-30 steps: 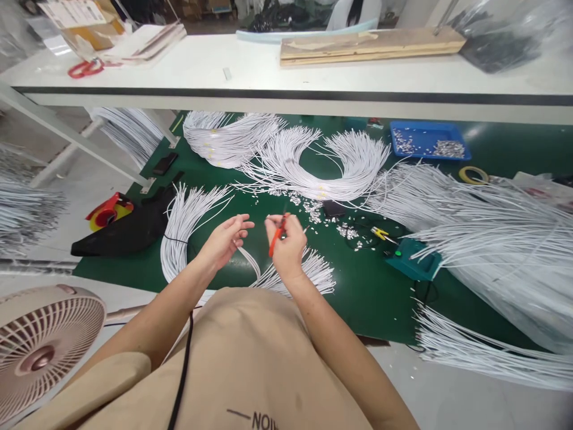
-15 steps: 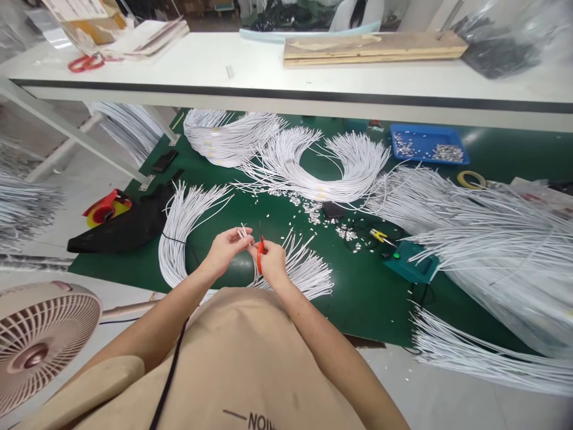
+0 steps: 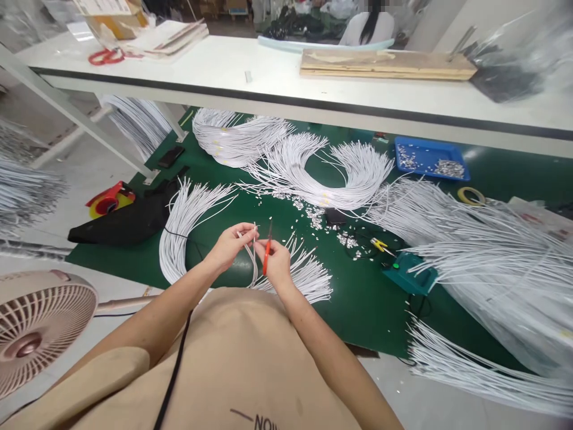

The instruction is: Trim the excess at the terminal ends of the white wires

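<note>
My left hand (image 3: pixel 230 246) pinches the ends of a few thin white wires (image 3: pixel 253 263) that hang in a loop toward my lap. My right hand (image 3: pixel 277 263) is closed on a small orange-handled tool (image 3: pixel 267 252), its tip pointing up right beside the wire ends. Both hands hover over a green mat (image 3: pixel 367 292). Under them lies a fanned bundle of white wires (image 3: pixel 308 275), and another bundle (image 3: pixel 183 227) curves to the left.
Large white wire coils (image 3: pixel 313 173) and small metal bits (image 3: pixel 313 212) cover the mat. A blue tray (image 3: pixel 430 158), tape roll (image 3: pixel 471 195), yellow cutters (image 3: pixel 380 245) and teal device (image 3: pixel 409 276) sit right. A fan (image 3: pixel 40 328) stands left. A white shelf (image 3: pixel 286 83) overhangs.
My hands came together from apart: the left took hold of wire ends and the right brought the orange tool beside them. The camera view shifted slightly.
</note>
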### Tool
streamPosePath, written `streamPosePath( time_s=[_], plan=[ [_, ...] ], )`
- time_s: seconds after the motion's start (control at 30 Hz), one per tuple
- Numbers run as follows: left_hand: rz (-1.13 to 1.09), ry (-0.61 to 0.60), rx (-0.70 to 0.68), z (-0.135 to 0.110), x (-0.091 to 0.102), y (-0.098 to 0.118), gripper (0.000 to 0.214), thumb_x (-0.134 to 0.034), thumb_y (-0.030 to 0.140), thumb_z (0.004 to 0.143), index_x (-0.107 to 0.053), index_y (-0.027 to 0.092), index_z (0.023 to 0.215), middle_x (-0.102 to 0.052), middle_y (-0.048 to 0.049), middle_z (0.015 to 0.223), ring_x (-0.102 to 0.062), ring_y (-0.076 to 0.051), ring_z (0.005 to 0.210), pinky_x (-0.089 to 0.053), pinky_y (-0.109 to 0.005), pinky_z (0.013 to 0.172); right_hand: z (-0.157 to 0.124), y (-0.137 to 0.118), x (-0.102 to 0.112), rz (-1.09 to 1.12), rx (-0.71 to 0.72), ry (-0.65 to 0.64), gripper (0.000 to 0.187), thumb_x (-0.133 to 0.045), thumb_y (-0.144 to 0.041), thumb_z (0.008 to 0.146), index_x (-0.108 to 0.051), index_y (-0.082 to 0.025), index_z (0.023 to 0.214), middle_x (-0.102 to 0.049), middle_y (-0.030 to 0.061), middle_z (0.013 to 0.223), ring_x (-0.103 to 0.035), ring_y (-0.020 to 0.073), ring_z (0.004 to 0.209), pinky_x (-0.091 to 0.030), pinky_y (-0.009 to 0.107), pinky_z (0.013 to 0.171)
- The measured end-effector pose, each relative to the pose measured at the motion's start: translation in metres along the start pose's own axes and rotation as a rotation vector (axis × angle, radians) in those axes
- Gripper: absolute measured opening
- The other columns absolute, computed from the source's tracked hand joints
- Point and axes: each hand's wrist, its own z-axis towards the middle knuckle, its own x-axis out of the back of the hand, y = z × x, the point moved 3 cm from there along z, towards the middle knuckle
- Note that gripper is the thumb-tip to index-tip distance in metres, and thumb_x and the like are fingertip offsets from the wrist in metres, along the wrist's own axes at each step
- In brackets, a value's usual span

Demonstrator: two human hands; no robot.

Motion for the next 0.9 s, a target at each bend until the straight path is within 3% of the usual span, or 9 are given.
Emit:
streamPosePath(
  time_s=[0.1,0.2,0.33,0.47,0.6,0.7,0.9],
  plan=[
    [-0.008,-0.056,0.02,-0.004,-0.002,0.003,0.033,-0.068,0.039,0.066,-0.059,0.015,0.087,-0.061,-0.0028,0.076,-0.057,-0.013,0.069,-0.039,-0.022,0.06,0.012,-0.009,0.011,0.261,-0.064,0.042,0.033,-0.06,-0.043,0.067,-0.067,-0.015,0.082,-0.06,-0.0003,0.065,-0.049,0.0101,0.058,-0.039,0.023,0.059],
    [-0.027,-0.097,0.03,-0.007,-0.005,0.005,0.036,-0.068,0.036,0.067,-0.053,0.017,0.093,-0.062,-0.0017,0.074,-0.057,-0.012,0.065,-0.036,-0.021,0.055,0.022,-0.021,0.018,0.446,-0.109,-0.101,0.03,-0.061,-0.044,0.067,-0.065,-0.014,0.071,-0.059,0.0005,0.065,-0.046,0.0075,0.053,-0.037,0.022,0.054],
    [-0.05,-0.172,0.026,-0.01,-0.01,0.007,0.033,-0.067,0.032,0.069,-0.05,0.018,0.094,-0.061,0.0003,0.069,-0.055,-0.01,0.061,-0.033,-0.019,0.053,0.023,-0.031,0.016,0.459,-0.097,-0.315,0.027,-0.066,-0.04,0.065,-0.063,-0.013,0.065,-0.056,-0.0005,0.058,-0.046,0.0073,0.051,-0.036,0.022,0.053],
    [-0.089,-0.166,0.077,-0.012,-0.009,0.01,0.039,-0.071,0.031,0.066,-0.051,0.018,0.097,-0.06,-0.0003,0.074,-0.056,-0.01,0.065,-0.035,-0.02,0.056,0.019,-0.033,0.013,0.408,-0.052,-0.299,0.026,-0.068,-0.037,0.062,-0.065,-0.015,0.074,-0.061,-0.0002,0.063,-0.051,0.009,0.057,-0.039,0.022,0.057],
    [-0.058,-0.112,0.098,-0.012,-0.005,0.013,0.046,-0.074,0.031,0.062,-0.053,0.017,0.101,-0.061,-0.0029,0.08,-0.059,-0.013,0.07,-0.037,-0.021,0.057,0.017,-0.029,0.018,0.203,0.009,-0.209,0.027,-0.062,-0.04,0.068,-0.067,-0.016,0.08,-0.065,0.0017,0.074,-0.055,0.012,0.065,-0.041,0.023,0.062],
    [-0.002,-0.077,0.085,-0.01,-0.003,0.015,0.047,-0.073,0.033,0.062,-0.054,0.016,0.101,-0.061,-0.0032,0.078,-0.059,-0.014,0.07,-0.035,-0.02,0.052,0.015,-0.024,0.026,-0.149,0.117,-0.145,0.024,-0.057,-0.037,0.073,-0.067,-0.018,0.083,-0.066,0.0024,0.08,-0.057,0.0139,0.073,-0.041,0.024,0.067],
    [0.094,-0.053,0.056,-0.01,-0.004,0.017,0.045,-0.073,0.036,0.062,-0.058,0.016,0.1,-0.062,-0.0038,0.078,-0.059,-0.014,0.069,-0.033,-0.019,0.048,0.012,-0.019,0.031,-0.755,0.253,-0.191,0.021,-0.054,-0.037,0.077,-0.064,-0.019,0.073,-0.063,0.0033,0.077,-0.055,0.0142,0.067,-0.034,0.024,0.058]
  ],
)
